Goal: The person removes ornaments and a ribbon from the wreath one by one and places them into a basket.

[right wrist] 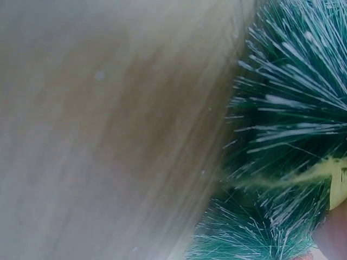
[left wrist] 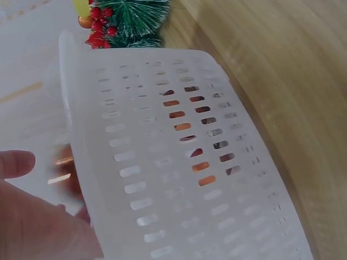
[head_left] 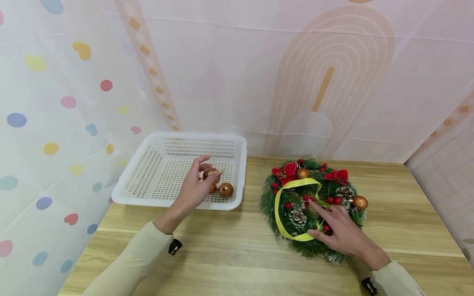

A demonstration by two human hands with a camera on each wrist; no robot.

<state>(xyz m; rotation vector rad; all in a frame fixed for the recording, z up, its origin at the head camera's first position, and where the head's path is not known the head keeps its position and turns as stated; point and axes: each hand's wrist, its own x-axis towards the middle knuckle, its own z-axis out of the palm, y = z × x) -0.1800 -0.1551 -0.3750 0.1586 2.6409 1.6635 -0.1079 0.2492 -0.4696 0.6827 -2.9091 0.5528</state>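
Mostly, through the head view, I watch a round wreath [head_left: 295,192] lying towards the right of the wooden table [head_left: 222,255]: dark green needles with frosted tips, red flowers [head_left: 285,174], glossy berries [head_left: 326,228], pine cones [head_left: 298,217], a glittery bronze ornament [head_left: 360,202] and a loop of bright yellow ribbon [head_left: 278,205] across it. The right hand [head_left: 344,231] rests there, index finger extended and thumb spread well apart from it, the thumb touching the yellow ribbon. The left hand [head_left: 196,185] holds a shiny copper ball [head_left: 209,171], fingers curled round it, over the white basket [head_left: 148,201], where two similar balls [head_left: 226,190] lie. From the left wrist, I get the slotted wall, copper showing through, and the held ball blurred beyond the rim. From the right wrist, I see white-streaked needles close up, with yellow ribbon beside a sliver of skin
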